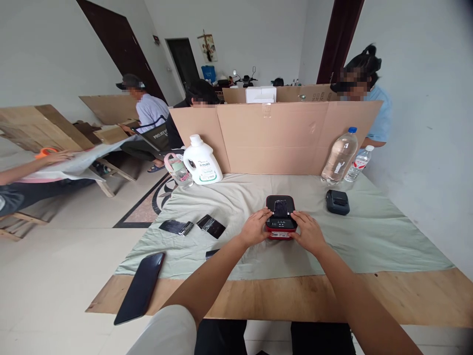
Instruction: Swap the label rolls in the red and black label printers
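Observation:
A small black and red box-shaped device (pixel 280 217) stands on the pale green cloth (pixel 388 231) in the middle of the table. A dark shiny piece lies in its open top. My left hand (pixel 254 228) grips its left side and my right hand (pixel 309 231) grips its right side, fingers curled around the edges. Both forearms reach in from the near edge.
A black phone (pixel 140 287) lies at the near left corner. Dark foil packets (pixel 211 226) lie left of the device, a small black case (pixel 337 201) at right. A white jug (pixel 201 161), a pink bottle (pixel 179 169) and water bottles (pixel 340 157) stand by the cardboard screen (pixel 273 138). Other people sit behind and at left.

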Motion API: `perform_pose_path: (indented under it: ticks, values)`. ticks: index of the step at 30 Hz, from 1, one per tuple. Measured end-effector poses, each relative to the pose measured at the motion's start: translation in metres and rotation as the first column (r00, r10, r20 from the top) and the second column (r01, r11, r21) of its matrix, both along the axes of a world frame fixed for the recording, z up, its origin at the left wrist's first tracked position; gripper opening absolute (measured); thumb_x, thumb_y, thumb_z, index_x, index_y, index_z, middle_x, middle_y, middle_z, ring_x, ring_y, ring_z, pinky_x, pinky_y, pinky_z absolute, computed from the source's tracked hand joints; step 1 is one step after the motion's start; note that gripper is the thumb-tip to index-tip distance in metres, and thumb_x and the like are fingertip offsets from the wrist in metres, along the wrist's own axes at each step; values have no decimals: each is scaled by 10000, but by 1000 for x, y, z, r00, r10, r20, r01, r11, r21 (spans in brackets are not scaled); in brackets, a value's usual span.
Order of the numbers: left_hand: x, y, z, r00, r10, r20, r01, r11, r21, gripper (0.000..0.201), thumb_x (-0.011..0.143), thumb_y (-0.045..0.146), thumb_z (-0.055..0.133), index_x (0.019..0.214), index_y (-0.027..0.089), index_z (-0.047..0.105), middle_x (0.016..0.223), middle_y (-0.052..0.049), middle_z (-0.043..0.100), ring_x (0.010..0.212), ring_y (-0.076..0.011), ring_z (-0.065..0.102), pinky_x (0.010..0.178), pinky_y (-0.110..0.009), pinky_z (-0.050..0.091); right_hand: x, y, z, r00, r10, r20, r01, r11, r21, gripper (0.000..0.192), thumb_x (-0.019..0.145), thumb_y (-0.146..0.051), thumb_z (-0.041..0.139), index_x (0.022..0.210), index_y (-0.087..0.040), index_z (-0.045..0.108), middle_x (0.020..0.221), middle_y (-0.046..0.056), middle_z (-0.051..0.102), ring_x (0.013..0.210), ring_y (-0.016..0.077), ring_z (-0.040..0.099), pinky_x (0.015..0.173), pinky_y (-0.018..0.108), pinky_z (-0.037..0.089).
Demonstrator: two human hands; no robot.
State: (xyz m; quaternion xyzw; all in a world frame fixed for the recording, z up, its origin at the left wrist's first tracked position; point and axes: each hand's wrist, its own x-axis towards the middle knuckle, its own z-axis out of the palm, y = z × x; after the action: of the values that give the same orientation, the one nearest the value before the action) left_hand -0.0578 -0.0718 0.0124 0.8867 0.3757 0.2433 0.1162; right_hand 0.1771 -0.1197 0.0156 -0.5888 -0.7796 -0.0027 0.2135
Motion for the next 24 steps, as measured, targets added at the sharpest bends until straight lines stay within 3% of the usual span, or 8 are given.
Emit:
perform_pose_path:
  ticks: [5, 9, 12, 14, 16, 19, 21, 24]
  values:
    - [2, 2, 0, 1000, 16, 20, -16, 1000, -8, 674, 644, 243, 740, 1270, 162, 506, 1326, -143, 498, 1276, -281, 427, 1064, -437, 359, 1, 7, 3, 997, 79, -25, -79, 997, 5, 523, 722, -238, 655, 1229, -148, 560, 1283, 144, 549, 1216, 292, 474, 1016, 457, 383]
    - [4, 0, 2, 999, 15, 45, -12, 998, -64, 686, 635, 218, 730, 1278, 154, 502, 1347, -148, 477, 1287, -283, 410, 1088, -433, 327, 2, 5, 1, 994, 65, -86, -68, 997, -33, 566, 715, -243, 663, 1256, -139, 533, 1300, 155, 526, 1216, 300, 474, 1026, 470, 382]
    - [5, -6, -1, 987, 39, 153, -13, 985, -171, 785, 630, 253, 742, 1346, 177, 429, 1436, -142, 375, 1351, -284, 316, 1120, -445, 269, 4, -2, -9, 974, 74, -216, -90, 994, -64, 660, 746, -299, 641, 1357, -185, 420, 1422, 125, 404, 1303, 282, 385, 1065, 467, 346]
    - [7, -10, -8, 952, 117, 283, -33, 958, -286, 914, 608, 340, 768, 1401, 169, 346, 1496, -154, 263, 1386, -302, 235, 1135, -466, 223, 4, -6, -18, 935, 35, -354, -78, 991, -109, 763, 747, -379, 640, 1417, -216, 314, 1493, 115, 285, 1345, 281, 326, 1065, 472, 347]
    - [11, -13, -17, 862, 264, 433, -43, 889, -456, 1000, 618, 435, 759, 1440, 153, 262, 1521, -170, 188, 1400, -319, 185, 1136, -480, 199, 2, -9, -28, 851, -70, -520, -34, 982, -187, 870, 728, -462, 646, 1450, -225, 224, 1512, 136, 227, 1326, 301, 356, 1012, 483, 404]
    - [19, -15, -29, 660, 484, 574, 110, 693, -712, 905, 730, 539, 646, 1455, 183, 238, 1527, -146, 202, 1397, -311, 205, 1128, -470, 213, -4, -8, -38, 658, -219, -720, -23, 951, -310, 920, 715, -513, 645, 1460, -225, 188, 1465, 164, 322, 1209, 307, 500, 916, 472, 481]
    - [25, -17, -33, 558, 528, 640, 293, 596, -748, 781, 796, 562, 564, 1446, 240, 275, 1517, -90, 262, 1385, -288, 251, 1123, -457, 236, -11, -8, -40, 579, -218, -786, -65, 948, -311, 862, 730, -515, 635, 1444, -233, 244, 1396, 140, 440, 1164, 293, 541, 918, 463, 483]
    - [29, -19, -35, 476, 533, 699, 434, 550, -714, 693, 832, 540, 538, 1437, 313, 287, 1491, -25, 334, 1363, -257, 313, 1124, -449, 250, -24, -8, -40, 579, -148, -802, -71, 970, -231, 747, 760, -516, 606, 1405, -248, 341, 1280, 96, 566, 1132, 286, 565, 933, 467, 474]
